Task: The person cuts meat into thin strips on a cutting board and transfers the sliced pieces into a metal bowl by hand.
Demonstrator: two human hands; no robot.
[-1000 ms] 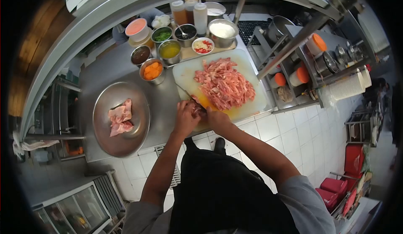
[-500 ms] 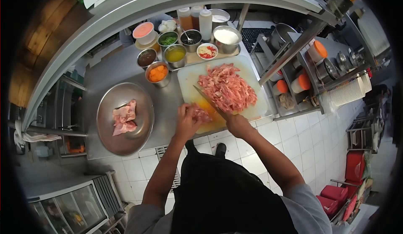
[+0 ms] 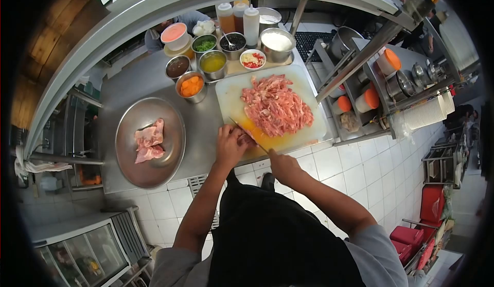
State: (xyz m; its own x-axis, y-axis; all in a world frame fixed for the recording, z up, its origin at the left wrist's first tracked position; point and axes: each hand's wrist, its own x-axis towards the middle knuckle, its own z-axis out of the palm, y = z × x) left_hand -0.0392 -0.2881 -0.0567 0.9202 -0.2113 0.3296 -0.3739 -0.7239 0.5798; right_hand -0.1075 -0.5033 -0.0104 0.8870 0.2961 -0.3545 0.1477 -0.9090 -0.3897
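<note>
The left forearm extended forward from the wearer's side, with the left hand [image 3: 230, 145] at the near-left edge of the white cutting board [image 3: 230, 99]. Its fingers were curled down on a raw meat piece [image 3: 247, 140], pinning it. The right forearm angled inward from the right; the right hand [image 3: 286, 168] was at the board's near edge, closed around the handle of a knife [image 3: 253, 136]. The blade pointed forward and left, across the meat piece, close to the left fingers.

A pile of raw meat strips [image 3: 278, 104] occupied the board's middle and right, beyond the blade. Board surface showed along the left side, between the pile and the edge. A stretch of steel counter [image 3: 199, 132] separated the board from an oval metal platter [image 3: 126, 153] holding larger raw meat [image 3: 149, 142]. Metal containers [image 3: 213, 64] and a small white bowl [image 3: 252, 59] bounded the far side.
</note>
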